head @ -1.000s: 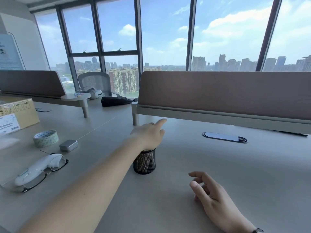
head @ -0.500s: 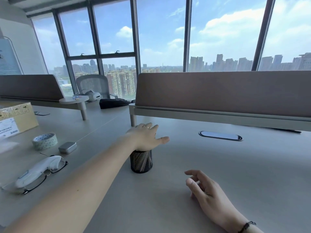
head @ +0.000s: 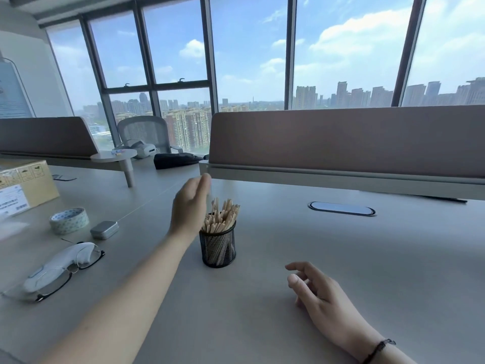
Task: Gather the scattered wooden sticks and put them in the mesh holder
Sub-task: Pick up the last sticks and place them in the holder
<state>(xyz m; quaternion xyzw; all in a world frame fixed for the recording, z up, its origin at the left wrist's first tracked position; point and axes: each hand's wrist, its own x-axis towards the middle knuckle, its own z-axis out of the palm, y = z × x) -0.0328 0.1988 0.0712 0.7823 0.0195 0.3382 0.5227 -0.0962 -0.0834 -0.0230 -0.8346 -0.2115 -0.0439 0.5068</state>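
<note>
A black mesh holder (head: pixel 218 248) stands upright on the grey desk, a little left of the middle. A bundle of pale wooden sticks (head: pixel 222 216) pokes out of its top, fanned slightly to the right. My left hand (head: pixel 191 206) hovers just left of the sticks, fingers loosely curled and holding nothing. My right hand (head: pixel 319 291) rests on the desk to the lower right of the holder, fingers relaxed and apart, empty. No loose sticks show on the desk.
At the left lie a tape roll (head: pixel 69 220), a small metal tin (head: pixel 104 229), glasses with a white device (head: pixel 61 267) and a cardboard box (head: pixel 25 186). A brown divider panel (head: pixel 341 143) runs behind. A cable port (head: pixel 341 208) sits at right.
My left hand lifted off the top of the holder and moved to its left, uncovering the sticks. My right hand stayed on the desk. The view tilted slightly.
</note>
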